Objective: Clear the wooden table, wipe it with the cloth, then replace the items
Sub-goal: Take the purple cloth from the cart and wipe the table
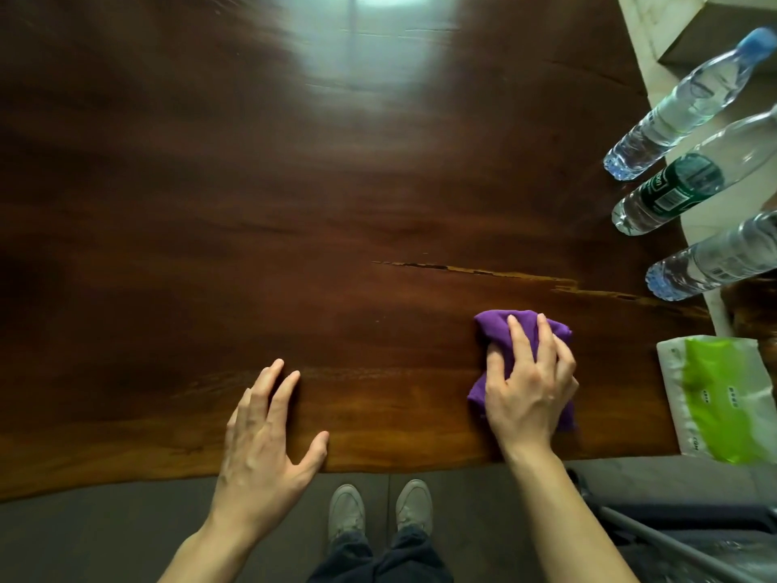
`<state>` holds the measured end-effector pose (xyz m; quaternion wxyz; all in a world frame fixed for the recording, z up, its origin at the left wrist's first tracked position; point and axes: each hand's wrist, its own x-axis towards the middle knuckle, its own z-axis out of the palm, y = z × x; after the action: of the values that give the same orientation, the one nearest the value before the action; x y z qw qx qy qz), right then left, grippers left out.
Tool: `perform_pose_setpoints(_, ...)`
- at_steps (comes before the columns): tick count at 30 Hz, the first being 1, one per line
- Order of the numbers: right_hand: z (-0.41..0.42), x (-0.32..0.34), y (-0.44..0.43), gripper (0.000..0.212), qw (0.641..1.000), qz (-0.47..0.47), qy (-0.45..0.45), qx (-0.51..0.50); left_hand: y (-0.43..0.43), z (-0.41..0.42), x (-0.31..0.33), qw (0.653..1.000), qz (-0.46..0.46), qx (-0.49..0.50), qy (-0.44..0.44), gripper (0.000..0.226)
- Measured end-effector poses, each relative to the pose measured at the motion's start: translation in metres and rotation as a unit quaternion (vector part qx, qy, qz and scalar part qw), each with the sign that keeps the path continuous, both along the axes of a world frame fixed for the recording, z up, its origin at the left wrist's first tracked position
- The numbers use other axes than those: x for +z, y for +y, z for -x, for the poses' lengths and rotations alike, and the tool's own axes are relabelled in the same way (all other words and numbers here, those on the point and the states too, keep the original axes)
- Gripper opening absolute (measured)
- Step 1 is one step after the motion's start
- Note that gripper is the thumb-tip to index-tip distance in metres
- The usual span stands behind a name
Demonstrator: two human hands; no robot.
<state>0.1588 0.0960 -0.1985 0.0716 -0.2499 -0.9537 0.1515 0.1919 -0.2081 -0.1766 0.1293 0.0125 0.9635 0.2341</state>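
One purple cloth lies bunched under your right hand, pressed flat to the wooden tabletop near its front edge and toward the right end. Your fingers are spread over it, curled enough to grip the folds. Almost all of the bare wood lies to the left of the cloth and away from you, so I judge the wiping stroke should run leftward and outward. Your left hand rests open on the front edge, holding nothing, well apart from the cloth; it braces you. Just right of the cloth, a green-and-white tissue pack sits at the tabletop's corner. Beyond it, three water bottles stand along the right edge, apparently not yet cleared.
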Motion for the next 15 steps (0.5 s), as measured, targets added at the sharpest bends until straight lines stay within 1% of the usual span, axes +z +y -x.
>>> perform_pose_setpoints(2, 0.013, 0.000, -0.012, 0.047, 1.000, 0.011, 0.002, -0.021, 0.000, 0.001, 0.000, 1.000, 0.005, -0.003, -0.005, 0.087)
perform_pose_setpoints(5, 0.028, 0.004, -0.036, 0.048, 1.000, 0.024, 0.004, 0.001, 0.000, 0.000, -0.001, 1.000, 0.012, -0.004, -0.008, 0.085)
perform_pose_setpoints(8, 0.031, 0.009, -0.072, 0.050, 0.996, 0.014, -0.007, 0.082, 0.001, -0.002, -0.002, 1.000, 0.018, -0.008, 0.006, 0.083)
perform_pose_setpoints(11, 0.021, 0.013, -0.112, 0.054, 0.983, 0.026, -0.025, 0.182, 0.002, -0.003, 0.000, 1.000, 0.019, -0.011, 0.017, 0.082)
perform_pose_setpoints(15, 0.011, 0.019, -0.131, 0.057, 0.970, 0.033, -0.049, 0.237, 0.003, 0.000, 0.003, 0.999, 0.037, -0.024, 0.004, 0.078)
